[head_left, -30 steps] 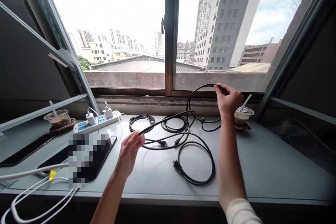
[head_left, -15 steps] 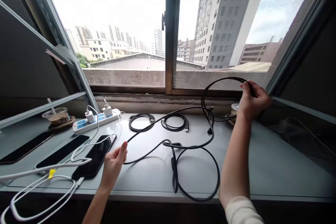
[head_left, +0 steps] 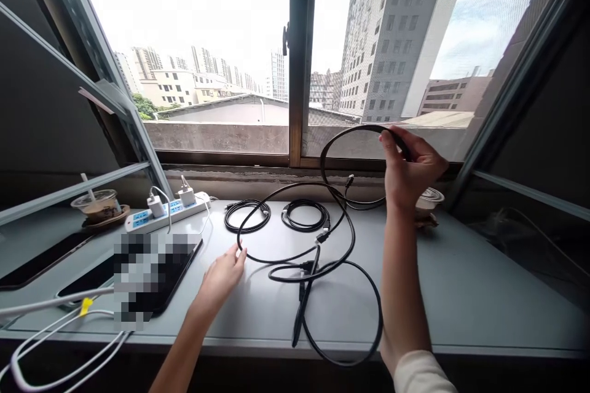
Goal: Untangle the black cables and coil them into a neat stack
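My right hand (head_left: 412, 166) is raised over the right part of the desk, closed around loops of a long black cable (head_left: 353, 234). Lower, at mid-left, my left hand (head_left: 224, 276) pinches a bend of the same cable between thumb and fingertips. Between the hands the cable sags in wide curves, and a connector plug (head_left: 350, 181) dangles near the hanging loop. Beneath it another black cable (head_left: 380, 313) lies in a loose loop by the front edge; where the strands cross, I cannot tell them apart. Behind, two neatly coiled black cables (head_left: 247, 231) rest side by side.
At left, a white power strip (head_left: 138, 221) holds two chargers, with white cables (head_left: 50, 296) trailing across several phones (head_left: 41, 260). One drink cup (head_left: 99, 207) stands at far left, another (head_left: 429, 198) behind my right forearm. A window frame (head_left: 302, 61) rises behind the desk.
My right hand has moved left with the loops. My left hand has shifted right and slightly up, and the stretch of cable between them has slackened into a round curve.
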Action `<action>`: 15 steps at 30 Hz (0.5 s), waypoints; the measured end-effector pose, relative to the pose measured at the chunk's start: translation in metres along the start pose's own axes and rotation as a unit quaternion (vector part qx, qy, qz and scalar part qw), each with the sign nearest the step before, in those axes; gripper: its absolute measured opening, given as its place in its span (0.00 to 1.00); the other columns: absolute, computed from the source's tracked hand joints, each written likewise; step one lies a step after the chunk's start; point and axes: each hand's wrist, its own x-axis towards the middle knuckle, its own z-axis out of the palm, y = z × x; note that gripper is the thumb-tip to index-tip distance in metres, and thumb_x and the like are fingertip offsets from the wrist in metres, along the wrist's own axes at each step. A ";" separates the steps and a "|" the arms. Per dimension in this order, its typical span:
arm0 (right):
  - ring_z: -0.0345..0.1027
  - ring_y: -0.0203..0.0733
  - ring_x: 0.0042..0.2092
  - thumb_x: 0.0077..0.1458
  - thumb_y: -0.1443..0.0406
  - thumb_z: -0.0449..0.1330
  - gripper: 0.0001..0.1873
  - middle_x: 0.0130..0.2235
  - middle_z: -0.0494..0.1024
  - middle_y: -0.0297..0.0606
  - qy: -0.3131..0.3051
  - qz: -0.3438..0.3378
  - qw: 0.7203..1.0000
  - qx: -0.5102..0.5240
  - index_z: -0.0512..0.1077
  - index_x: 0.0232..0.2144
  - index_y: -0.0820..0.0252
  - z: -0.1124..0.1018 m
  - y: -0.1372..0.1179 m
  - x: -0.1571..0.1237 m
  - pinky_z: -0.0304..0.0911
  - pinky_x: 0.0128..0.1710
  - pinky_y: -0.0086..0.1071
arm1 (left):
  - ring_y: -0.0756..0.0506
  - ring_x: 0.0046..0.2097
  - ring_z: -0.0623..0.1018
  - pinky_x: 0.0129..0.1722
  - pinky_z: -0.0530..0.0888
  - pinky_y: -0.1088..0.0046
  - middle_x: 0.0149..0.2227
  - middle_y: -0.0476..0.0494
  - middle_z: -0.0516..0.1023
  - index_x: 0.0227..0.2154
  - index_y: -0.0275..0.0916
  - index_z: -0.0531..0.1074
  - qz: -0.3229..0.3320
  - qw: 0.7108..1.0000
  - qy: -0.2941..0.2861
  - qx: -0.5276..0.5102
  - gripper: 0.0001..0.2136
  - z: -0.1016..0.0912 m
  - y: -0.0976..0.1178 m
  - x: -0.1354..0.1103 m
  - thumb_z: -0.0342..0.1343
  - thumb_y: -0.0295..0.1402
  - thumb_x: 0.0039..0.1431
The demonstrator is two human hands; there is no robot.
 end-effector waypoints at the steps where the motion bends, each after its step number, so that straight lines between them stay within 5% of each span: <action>1: 0.73 0.43 0.36 0.50 0.55 0.61 0.17 0.37 0.80 0.40 -0.008 -0.004 1.000 -0.021 0.77 0.36 0.61 0.001 -0.007 -0.003 0.69 0.33 0.35 | 0.34 0.50 0.73 0.44 0.69 0.60 0.46 0.30 0.75 0.56 0.31 0.62 0.014 1.000 0.016 0.014 0.25 0.000 0.007 0.000 0.38 0.40 0.61; 5: 0.72 0.40 0.34 0.51 0.56 0.60 0.15 0.37 0.80 0.39 -0.027 -0.019 0.998 -0.046 0.78 0.35 0.59 0.004 -0.027 -0.011 0.66 0.29 0.31 | 0.34 0.57 0.65 0.50 0.64 0.57 0.57 0.27 0.63 0.62 0.28 0.49 0.114 0.980 0.165 0.004 0.29 -0.005 0.037 -0.001 0.40 0.27 0.56; 8: 0.69 0.36 0.30 0.51 0.57 0.60 0.14 0.36 0.80 0.38 -0.040 -0.020 0.998 -0.040 0.78 0.35 0.59 0.005 -0.036 -0.016 0.64 0.28 0.30 | 0.40 0.56 0.67 0.52 0.63 0.59 0.54 0.36 0.67 0.57 0.37 0.59 0.276 0.930 0.240 -0.037 0.28 -0.017 0.070 -0.007 0.41 0.20 0.51; 13: 0.65 0.32 0.24 0.50 0.57 0.60 0.13 0.34 0.80 0.35 -0.059 -0.026 0.997 -0.030 0.78 0.34 0.57 0.006 -0.049 -0.024 0.63 0.26 0.29 | 0.46 0.48 0.71 0.49 0.65 0.66 0.46 0.45 0.73 0.43 0.40 0.72 0.505 0.840 0.198 -0.008 0.13 -0.020 0.133 -0.008 0.45 0.25 0.61; 15: 0.63 0.31 0.23 0.50 0.57 0.61 0.13 0.34 0.80 0.35 -0.061 -0.031 0.997 -0.021 0.79 0.34 0.57 0.006 -0.053 -0.026 0.61 0.24 0.28 | 0.46 0.46 0.71 0.48 0.65 0.66 0.45 0.44 0.74 0.43 0.38 0.72 0.527 0.829 0.179 0.055 0.12 -0.012 0.149 0.002 0.45 0.27 0.63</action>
